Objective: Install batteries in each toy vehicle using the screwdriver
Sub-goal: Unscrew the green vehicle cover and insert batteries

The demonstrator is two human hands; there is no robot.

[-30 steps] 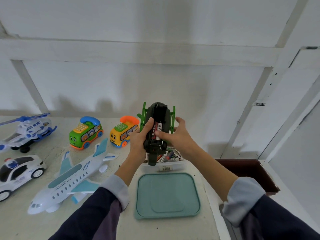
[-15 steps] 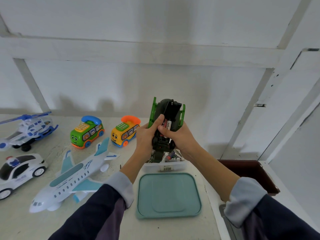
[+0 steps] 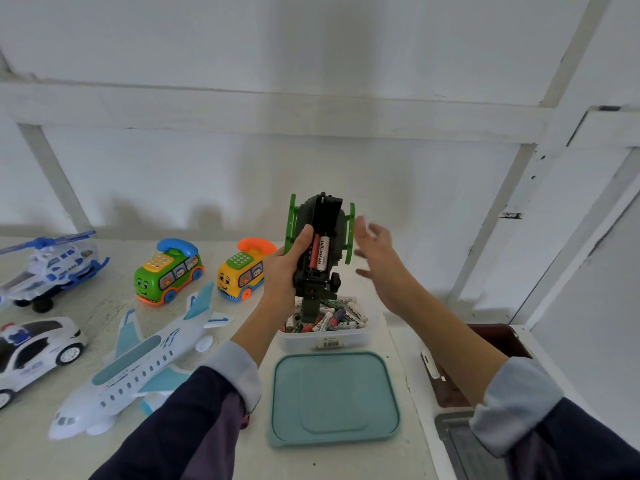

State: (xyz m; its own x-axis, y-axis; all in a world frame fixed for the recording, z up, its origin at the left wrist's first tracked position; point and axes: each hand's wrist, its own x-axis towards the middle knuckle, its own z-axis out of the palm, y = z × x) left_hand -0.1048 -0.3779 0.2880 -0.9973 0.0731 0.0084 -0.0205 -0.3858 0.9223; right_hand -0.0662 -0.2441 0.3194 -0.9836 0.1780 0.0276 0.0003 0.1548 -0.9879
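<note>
1. Nearest on the counter [image 3: 408,455] lies a teal lid [image 3: 334,398], flat and off its box.
2. Just beyond it sits the clear box [image 3: 323,337] it belongs to, holding a loose heap of batteries [image 3: 332,318]; plenty remain.
3. To the left, a white toy plane [image 3: 138,368] and a white police car [image 3: 33,351] rest on the counter untouched. Whether they already have batteries cannot be told from here.
4. Above the box, the left hand [image 3: 285,268] is wrapped around a dark green toy vehicle [image 3: 320,247], holding it belly-up and well clear of the counter, thumb pressed beside the open battery bay.
5. At least one battery [image 3: 320,254] with a red and white label sits in that bay. The cover looks swung up at the top rather than closed, so screwing it shut is probably still to come.
6. The right hand [image 3: 377,261] is spread wide and empty, just beside the vehicle but not touching it; it is blurred.
7. No screwdriver shows clearly anywhere in view.
8. Farther back stand a green bus [image 3: 166,271], a yellow bus [image 3: 242,271] and a blue and white helicopter [image 3: 52,265], all untouched. Judging by this, the job is at an early or middle stage, with several vehicles possibly left.
</note>
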